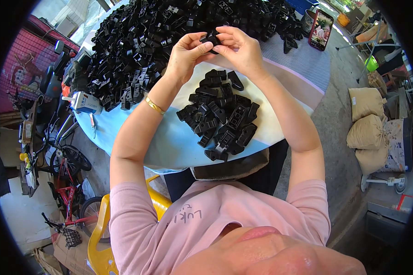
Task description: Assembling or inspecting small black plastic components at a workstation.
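Both my hands meet over the far half of the cloth-covered table, fingers pinched on one small black plastic part (210,40). My left hand (186,54) grips it from the left, with the thumb along its near side. From the right, my right hand (241,49) holds it between thumb and fingers. The fingers hide much of its shape. Below my hands lies a smaller pile of similar black plastic parts (220,112). A large heap of such parts (137,41) spreads behind and to the left of my hands.
A phone (321,30) stands at the table's far right. A small white-and-blue box (86,102) sits at the left edge of the tablecloth (170,146). Left are a yellow chair (101,233) and a red bicycle (69,197); stuffed sacks (367,130) stand on the right.
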Tool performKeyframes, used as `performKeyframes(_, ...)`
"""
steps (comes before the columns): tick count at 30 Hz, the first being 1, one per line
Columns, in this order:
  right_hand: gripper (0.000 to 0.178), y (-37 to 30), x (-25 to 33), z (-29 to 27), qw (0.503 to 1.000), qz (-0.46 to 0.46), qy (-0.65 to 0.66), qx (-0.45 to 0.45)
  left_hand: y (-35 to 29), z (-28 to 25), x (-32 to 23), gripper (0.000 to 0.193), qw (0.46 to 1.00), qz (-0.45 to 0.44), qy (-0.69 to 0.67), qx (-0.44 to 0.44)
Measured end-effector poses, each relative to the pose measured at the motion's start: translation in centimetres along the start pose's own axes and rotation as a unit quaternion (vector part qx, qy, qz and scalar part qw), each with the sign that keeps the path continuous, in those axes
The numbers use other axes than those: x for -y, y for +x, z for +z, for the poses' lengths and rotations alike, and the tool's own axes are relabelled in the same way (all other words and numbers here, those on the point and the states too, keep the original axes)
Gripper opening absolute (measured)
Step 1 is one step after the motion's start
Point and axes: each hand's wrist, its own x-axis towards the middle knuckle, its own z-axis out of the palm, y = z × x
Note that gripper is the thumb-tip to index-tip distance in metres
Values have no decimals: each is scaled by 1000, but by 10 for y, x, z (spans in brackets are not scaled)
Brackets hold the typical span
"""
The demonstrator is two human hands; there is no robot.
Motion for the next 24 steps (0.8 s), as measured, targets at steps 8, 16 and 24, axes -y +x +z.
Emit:
performKeyframes(8, 47, -9, 7, 11, 961, -152, -224, -51, -6, 15, 12, 48, 998, 16, 0, -58)
performKeyframes(16, 36, 8, -4, 1, 960, -204, -159, -103, -1, 3, -9, 32, 988, 47, 142, -42)
performKeyframes(24, 31, 22, -83, -109, 947, 102, -291, -96, -5, 4, 2, 31, 812, 103, 542, 187)
